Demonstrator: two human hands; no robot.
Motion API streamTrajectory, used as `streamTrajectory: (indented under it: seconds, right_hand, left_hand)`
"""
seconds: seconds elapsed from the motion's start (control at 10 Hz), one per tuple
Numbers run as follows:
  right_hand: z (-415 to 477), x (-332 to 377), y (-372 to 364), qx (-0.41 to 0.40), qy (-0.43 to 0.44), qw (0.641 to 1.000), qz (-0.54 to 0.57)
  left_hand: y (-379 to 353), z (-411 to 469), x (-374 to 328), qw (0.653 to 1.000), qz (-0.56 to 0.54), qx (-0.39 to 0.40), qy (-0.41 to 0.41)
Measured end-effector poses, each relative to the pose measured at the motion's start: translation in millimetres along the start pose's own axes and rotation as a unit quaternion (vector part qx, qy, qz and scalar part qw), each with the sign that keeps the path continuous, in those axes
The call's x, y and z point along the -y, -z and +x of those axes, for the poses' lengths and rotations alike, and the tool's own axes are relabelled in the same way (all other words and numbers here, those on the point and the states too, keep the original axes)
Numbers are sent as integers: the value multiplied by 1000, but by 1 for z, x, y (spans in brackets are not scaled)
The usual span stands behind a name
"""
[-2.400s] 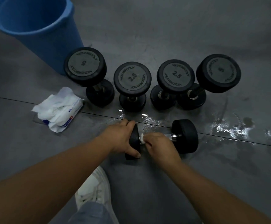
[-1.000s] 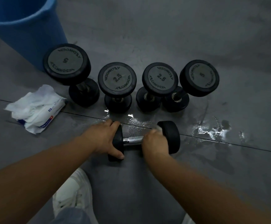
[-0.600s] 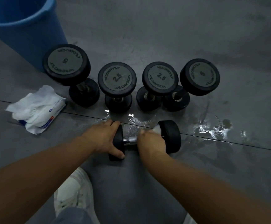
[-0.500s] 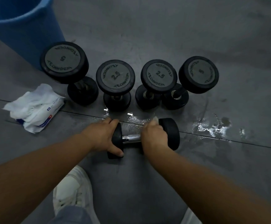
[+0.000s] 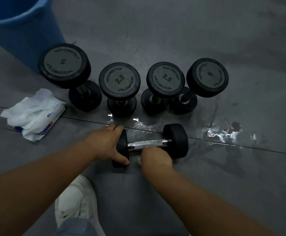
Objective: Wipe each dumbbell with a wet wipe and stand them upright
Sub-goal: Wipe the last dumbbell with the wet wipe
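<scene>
A small black dumbbell [image 5: 147,143] with a chrome handle lies on its side on the grey floor in front of me. My left hand [image 5: 104,143] grips its left head, thumb on the near edge. My right hand [image 5: 156,157] is curled just on the near side of the handle, which shows bare. It holds a wet wipe [image 5: 139,161], of which only a small white bit peeks out. Behind, several black dumbbells [image 5: 119,80] stand upright in a row, marked 5 and 2.5.
An open pack of wet wipes [image 5: 35,114] lies on the floor at the left. A blue bucket [image 5: 19,31] stands at the back left. Wet patches [image 5: 224,133] shine on the floor to the right. My white shoe [image 5: 75,200] is below my arms.
My right hand slid with the wipe along the handle between the heads, then drew back toward me off the handle, leaving it uncovered. My left hand kept its grip on the left head.
</scene>
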State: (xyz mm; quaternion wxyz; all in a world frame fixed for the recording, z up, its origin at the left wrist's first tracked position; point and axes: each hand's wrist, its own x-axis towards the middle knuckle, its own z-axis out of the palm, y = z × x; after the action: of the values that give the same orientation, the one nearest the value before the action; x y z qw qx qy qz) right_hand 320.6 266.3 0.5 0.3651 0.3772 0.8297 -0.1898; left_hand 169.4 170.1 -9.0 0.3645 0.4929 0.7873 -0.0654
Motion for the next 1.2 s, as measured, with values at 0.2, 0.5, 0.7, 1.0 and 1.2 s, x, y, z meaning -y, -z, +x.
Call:
streamTrajectory:
  seconds: [0.2,0.5,0.7,1.0,1.2]
  right_hand:
    - [8,-13,-39,-48,-265,459,847]
    - [4,-20,-21,-41,-244,226,942]
    - [-8,-4,-16,-178,-203,578,770]
    - [11,-3,-23,-218,270,928,136]
    - [18,-3,-23,-214,304,926,69]
  left_hand:
    - [1,3,3,1000,-14,8,-1]
    - [3,5,5,1000,-21,16,5]
    - [4,1,0,1000,-20,14,8]
    - [-3,0,1,1000,-11,-3,7]
    - [4,4,3,999,-22,19,14]
